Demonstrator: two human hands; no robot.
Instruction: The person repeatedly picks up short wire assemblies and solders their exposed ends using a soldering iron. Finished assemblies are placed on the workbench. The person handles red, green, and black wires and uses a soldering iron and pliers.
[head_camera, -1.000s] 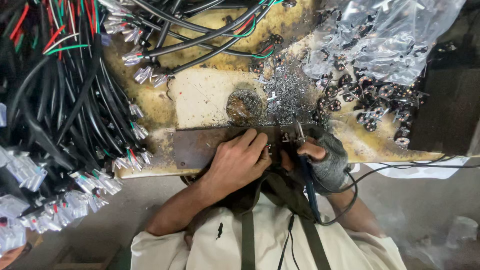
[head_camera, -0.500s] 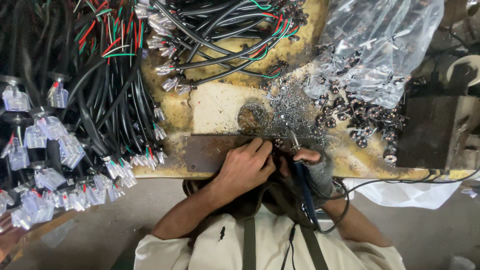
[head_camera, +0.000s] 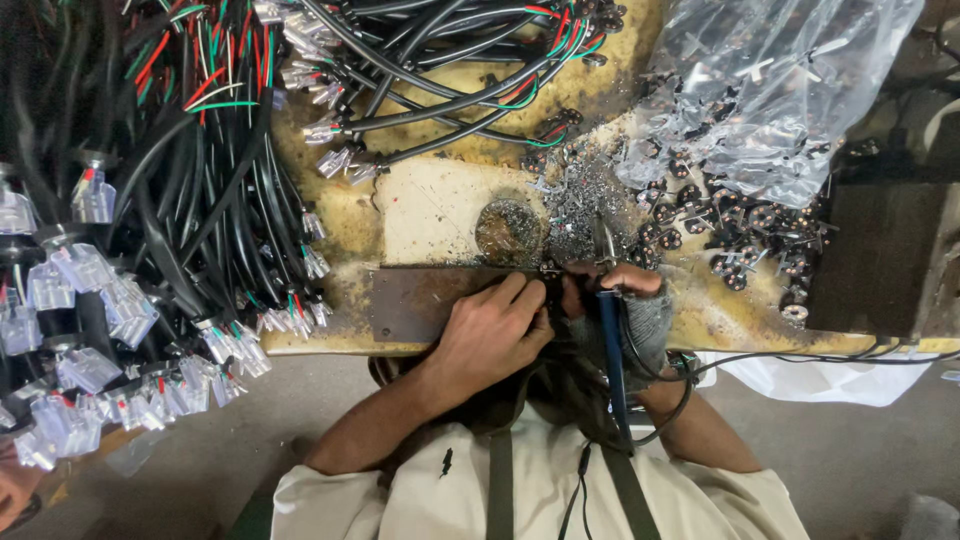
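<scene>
Pressing down on a rusty metal plate at the near edge of the worktop, the left hand has its fingers curled, the tips pinching something small at the plate's right end; what it is cannot be made out. Just beside it, touching or nearly so, the right hand, in a grey fingerless glove, is closed in a pen-like grip around a blue-handled soldering iron, its metal tip pointing away from the person at the spot where the two hands meet. A black cord loops from the iron round the right wrist. Metal scraps lie scattered just beyond the hands. Bundles of black cables with clear plugs cover the left side. A clear plastic bag lies to the right, with small dark round parts spilled near it.
</scene>
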